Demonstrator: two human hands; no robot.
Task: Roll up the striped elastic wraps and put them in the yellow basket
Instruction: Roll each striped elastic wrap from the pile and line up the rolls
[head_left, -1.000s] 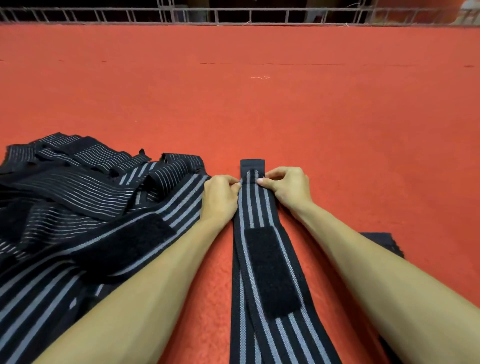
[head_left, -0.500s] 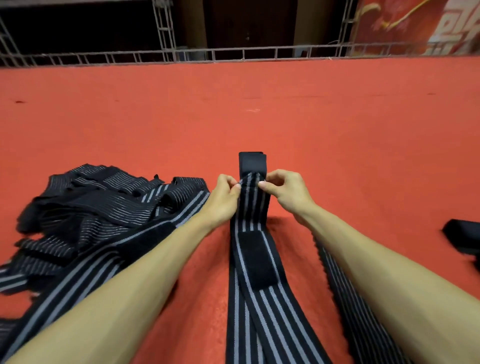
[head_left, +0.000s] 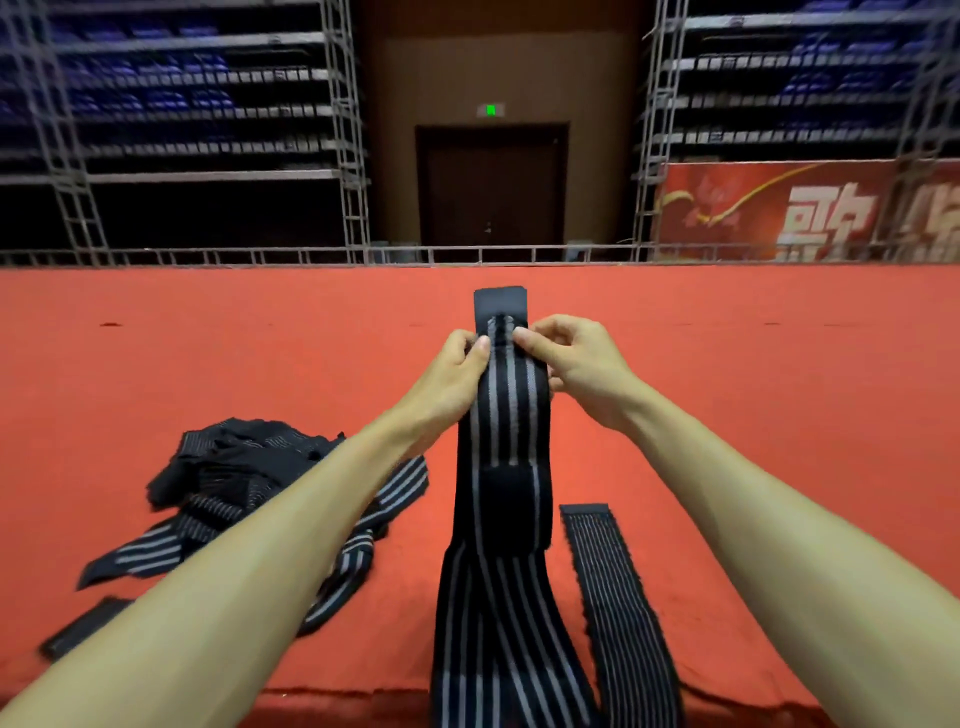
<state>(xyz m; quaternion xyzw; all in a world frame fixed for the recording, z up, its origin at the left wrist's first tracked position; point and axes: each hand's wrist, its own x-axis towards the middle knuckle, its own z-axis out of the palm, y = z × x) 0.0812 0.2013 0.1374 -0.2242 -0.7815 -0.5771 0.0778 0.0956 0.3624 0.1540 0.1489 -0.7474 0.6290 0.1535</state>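
Pinching the striped wrap (head_left: 511, 415) near its far end, I had my left hand (head_left: 457, 374) on its left edge and my right hand (head_left: 576, 364) on its right edge, thumbs on the striped face and fingers curled behind, so both hands were closed on the fabric. The plain black tab (head_left: 501, 304) stood up above my thumbs. The rest of the band ran down toward me over the red tabletop (head_left: 779, 415), past its dark fastening patch (head_left: 511, 499) and off the near edge. To my mind this was the very start of the roll, and the first turn would decide the rest — fold the tab over squarely, keep both edges level, and pull lightly and evenly so the elastic neither sprang open nor coned to one side. The other wraps (head_left: 244, 467) lay heaped to my left, and one finer-striped band (head_left: 608, 571) lay flat just right of the one I held. The yellow basket was nowhere in view — I could not say where it stood.
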